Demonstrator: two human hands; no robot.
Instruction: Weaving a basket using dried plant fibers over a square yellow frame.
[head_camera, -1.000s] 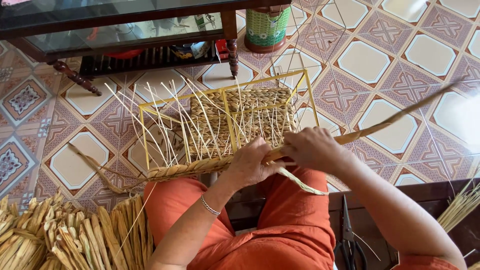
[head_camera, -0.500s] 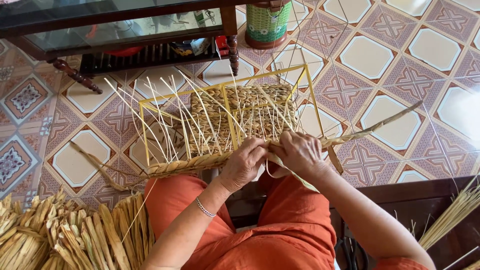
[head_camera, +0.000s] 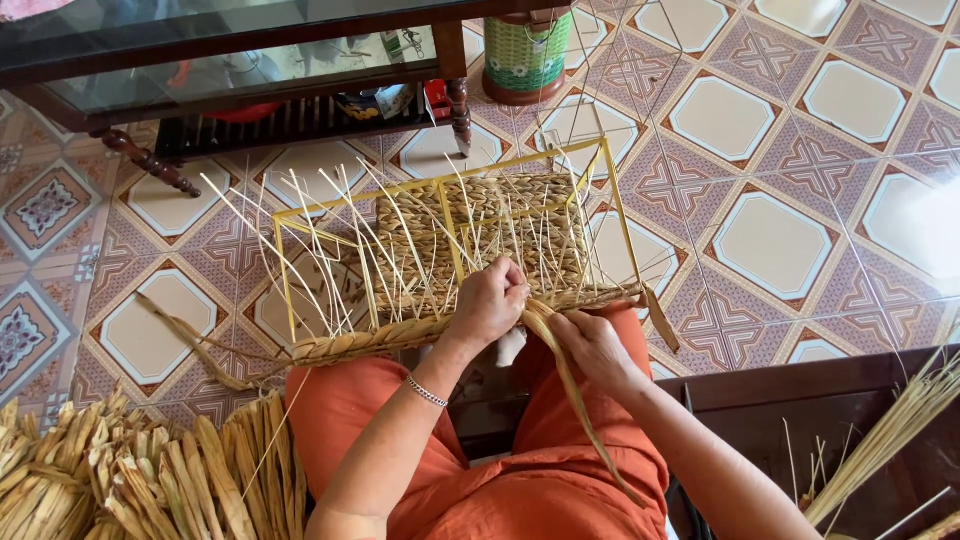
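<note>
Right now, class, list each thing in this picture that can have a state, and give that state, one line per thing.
Basket frame: resting on the lap, partly woven.
Woven panel: done in the middle section only.
Loose strand: held at the rim, trailing over the knee.
Left hand: gripping the rim.
Right hand: pinching the strand.
Dried fibre bundles: piled on the floor.
Bracelet: worn on the left wrist.
</note>
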